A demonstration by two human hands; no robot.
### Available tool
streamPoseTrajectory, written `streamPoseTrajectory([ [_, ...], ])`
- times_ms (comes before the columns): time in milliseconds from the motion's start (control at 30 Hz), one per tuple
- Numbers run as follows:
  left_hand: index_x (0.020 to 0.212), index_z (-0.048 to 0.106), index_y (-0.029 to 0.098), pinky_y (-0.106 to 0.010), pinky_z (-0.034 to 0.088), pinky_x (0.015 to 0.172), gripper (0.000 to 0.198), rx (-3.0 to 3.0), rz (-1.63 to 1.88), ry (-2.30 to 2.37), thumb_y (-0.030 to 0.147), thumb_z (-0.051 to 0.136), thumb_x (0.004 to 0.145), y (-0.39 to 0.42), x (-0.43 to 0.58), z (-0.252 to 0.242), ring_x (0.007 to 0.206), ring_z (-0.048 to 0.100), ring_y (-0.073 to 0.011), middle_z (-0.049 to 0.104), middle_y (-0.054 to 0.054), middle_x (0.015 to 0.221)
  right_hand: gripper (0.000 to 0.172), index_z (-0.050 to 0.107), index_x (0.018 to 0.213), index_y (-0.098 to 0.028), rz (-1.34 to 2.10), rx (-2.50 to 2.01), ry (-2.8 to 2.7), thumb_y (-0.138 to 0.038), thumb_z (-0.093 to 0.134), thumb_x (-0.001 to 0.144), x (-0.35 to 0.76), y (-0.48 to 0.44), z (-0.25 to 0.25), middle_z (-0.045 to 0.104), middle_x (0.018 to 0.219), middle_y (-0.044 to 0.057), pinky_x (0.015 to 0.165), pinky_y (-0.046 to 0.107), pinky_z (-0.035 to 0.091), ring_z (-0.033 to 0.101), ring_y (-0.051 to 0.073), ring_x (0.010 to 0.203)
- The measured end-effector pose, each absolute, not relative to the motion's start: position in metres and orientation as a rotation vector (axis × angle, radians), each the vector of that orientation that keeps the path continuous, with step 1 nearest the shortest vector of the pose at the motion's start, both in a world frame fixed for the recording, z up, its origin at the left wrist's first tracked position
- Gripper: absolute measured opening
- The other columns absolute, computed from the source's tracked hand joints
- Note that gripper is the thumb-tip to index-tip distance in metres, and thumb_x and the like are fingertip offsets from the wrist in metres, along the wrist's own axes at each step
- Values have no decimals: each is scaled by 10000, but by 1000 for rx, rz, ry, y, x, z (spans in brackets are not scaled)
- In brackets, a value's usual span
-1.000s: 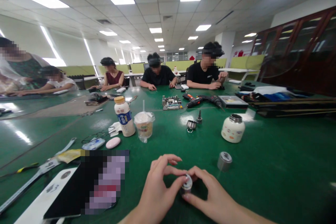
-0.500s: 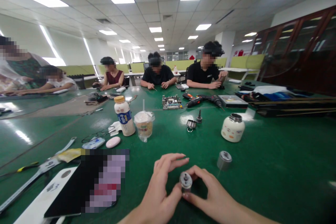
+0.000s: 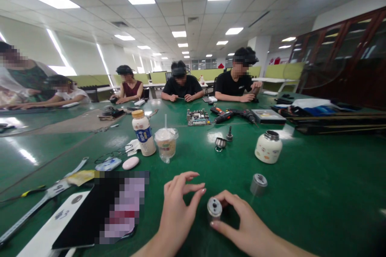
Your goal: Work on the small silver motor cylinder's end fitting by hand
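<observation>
My right hand [image 3: 241, 217] grips a small grey metal cylinder [image 3: 214, 209] upright on the green table, thumb and fingers around its side. Dark holes show in the cylinder's round top face. To the left, my left hand [image 3: 182, 202] hovers apart from the cylinder. Its thumb and index fingertips meet in a pinch; whatever is between them is too small to make out. A second similar metal cylinder [image 3: 258, 184] stands beyond my right hand. Farther off lie a small metal cup-shaped part [image 3: 220, 143] with a ring and a dark stepped part [image 3: 229, 133].
A cream jar [image 3: 268, 147] stands at right. Left of centre are a lidded drink cup [image 3: 166, 144] and a milk bottle [image 3: 144, 134]. A circuit board [image 3: 198, 117] and power drills [image 3: 232, 115] lie farther back. A tablet [image 3: 81, 217] is at near left. Several people sit across the table.
My left hand has moved left, away from the cylinder, its thumb and index tips now together. The dark centre piece on the cylinder's top looks gone. My right hand stays in place.
</observation>
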State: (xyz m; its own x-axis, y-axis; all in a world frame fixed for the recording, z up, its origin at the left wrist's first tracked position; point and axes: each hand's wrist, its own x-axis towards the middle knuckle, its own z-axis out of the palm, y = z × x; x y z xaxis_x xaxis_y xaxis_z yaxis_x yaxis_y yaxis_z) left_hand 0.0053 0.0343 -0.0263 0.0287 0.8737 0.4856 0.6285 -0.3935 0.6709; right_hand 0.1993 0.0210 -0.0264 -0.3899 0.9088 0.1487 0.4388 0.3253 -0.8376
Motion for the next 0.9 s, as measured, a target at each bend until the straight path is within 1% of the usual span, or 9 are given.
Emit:
streamPoseTrajectory([
  [133,1118,587,289,-497,381,919,377,2099,1073,1550,145,708,792,41,0,-42,1081,635,-294,785,5,937,177,602,951,-196,951,-1193,-1922,-191,677,790,199,21,-21,662,961,25,866,327,451,606,212,932],
  [233,1083,583,271,-501,396,940,318,2038,1171,1522,172,703,806,42,3,-40,1066,647,-285,782,-6,933,180,588,936,-190,939,-1204,-1915,-180,669,776,199,21,-21,656,945,29,846,324,456,607,211,910],
  [300,1048,575,254,-472,424,949,264,1985,1278,1424,206,700,821,41,7,-32,1051,658,-266,772,-21,958,180,581,927,-189,934,-1196,-1919,-176,667,769,199,22,-23,651,934,26,832,318,458,606,207,896],
  [367,1083,552,244,-425,465,930,310,1963,1323,1296,223,711,817,38,12,-24,1023,670,-247,770,-23,918,174,577,919,-190,930,-1182,-1920,-174,664,769,200,22,-25,647,927,21,822,311,459,606,202,890],
  [500,1038,578,236,-348,522,858,274,2009,1285,1170,185,714,806,32,19,-17,918,700,-211,756,-19,920,168,574,910,-195,919,-1167,-1913,-173,664,770,200,23,-26,641,920,15,810,306,463,608,201,882],
  [633,1070,574,242,-318,535,856,300,2012,1286,1148,150,696,812,32,21,-17,934,699,-193,753,-14,935,180,573,912,-199,903,-1165,-1903,-180,675,764,199,22,-29,641,919,16,810,310,472,611,203,880],
  [767,1191,531,245,-353,524,921,381,2087,1214,1116,133,629,840,31,21,-18,1039,672,-208,737,-60,1085,202,573,940,-197,902,-1125,-1910,-170,659,759,200,22,-32,649,936,34,820,331,491,620,213,890],
  [833,1336,414,241,-394,492,989,545,2109,1208,1110,122,600,838,28,20,-24,1158,620,-226,685,-94,1220,314,555,1037,-199,876,-1068,-1881,-127,627,740,203,21,-33,646,1014,59,882,360,491,619,226,961],
  [900,1407,323,232,-419,468,1028,687,2114,1223,1121,133,630,800,27,18,-35,1270,540,-256,552,-129,1397,440,515,1151,-205,825,-1001,-1815,-86,572,731,208,20,-32,625,1123,87,975,402,460,596,239,1075],
])
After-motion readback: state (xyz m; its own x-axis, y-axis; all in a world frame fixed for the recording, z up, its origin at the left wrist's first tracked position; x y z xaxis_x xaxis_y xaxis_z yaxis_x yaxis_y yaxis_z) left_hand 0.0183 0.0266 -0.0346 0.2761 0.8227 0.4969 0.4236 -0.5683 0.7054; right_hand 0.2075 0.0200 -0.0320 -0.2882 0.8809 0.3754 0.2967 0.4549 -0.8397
